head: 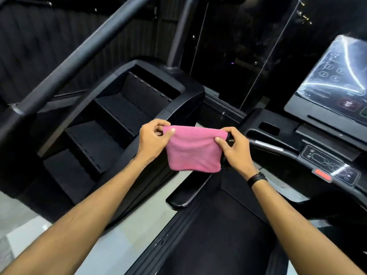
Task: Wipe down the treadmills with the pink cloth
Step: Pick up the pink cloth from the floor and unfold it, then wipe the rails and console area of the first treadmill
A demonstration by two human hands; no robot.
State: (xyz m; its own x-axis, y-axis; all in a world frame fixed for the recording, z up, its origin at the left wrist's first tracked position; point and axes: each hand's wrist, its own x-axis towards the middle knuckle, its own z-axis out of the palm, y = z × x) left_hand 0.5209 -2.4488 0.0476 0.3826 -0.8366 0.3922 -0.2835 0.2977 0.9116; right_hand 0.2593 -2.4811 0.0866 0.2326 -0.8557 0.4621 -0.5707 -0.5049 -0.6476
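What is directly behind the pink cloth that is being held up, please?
The pink cloth, pinched by the left hand and right hand, covers part of the treadmill's black handrail; anything else behind it is hidden.

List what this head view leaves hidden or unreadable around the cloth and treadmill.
- Console screen: cut off by the right edge; glare washes out its icons.
- Handlebar: its left end is hidden behind the cloth and right hand.
- Left hand: fingertips tucked behind the cloth.
- Belt: cut off by the bottom edge.

floor (137,233): pale grey, smooth
on floor, right: treadmill (224,235), black belt deck
on floor, left: stair-climber machine (111,124), black steps
gap: floor strip between both machines
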